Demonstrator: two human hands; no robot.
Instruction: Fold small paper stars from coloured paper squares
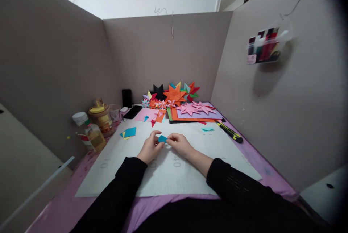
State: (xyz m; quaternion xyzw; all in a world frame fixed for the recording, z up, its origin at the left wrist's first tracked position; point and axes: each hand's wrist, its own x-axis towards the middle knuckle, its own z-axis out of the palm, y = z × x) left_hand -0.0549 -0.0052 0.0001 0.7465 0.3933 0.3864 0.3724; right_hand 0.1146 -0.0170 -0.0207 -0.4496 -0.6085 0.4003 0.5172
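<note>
Between both hands, above the white mat [108,178], is a small blue piece of origami paper [162,138], seemingly folded. My left hand [151,146] has its thumb and fingers closed around the paper's left edge. The fingertips of my right hand [181,144] pinch its right side. To the left lie small blue and yellow paper squares [130,132]. A light teal folded paper [208,129] rests on the mat to the right. Just beyond the hands are small folded pieces, one blue [146,118] and one red [153,123].
Folded paper stars [175,95] stand against the back panel, and pink stars [189,108] lie on stacked coloured sheets [195,119]. A yellow-black utility knife [230,132] is at right. On the left are a glue bottle [95,137], a tub [101,119] and a phone [133,112].
</note>
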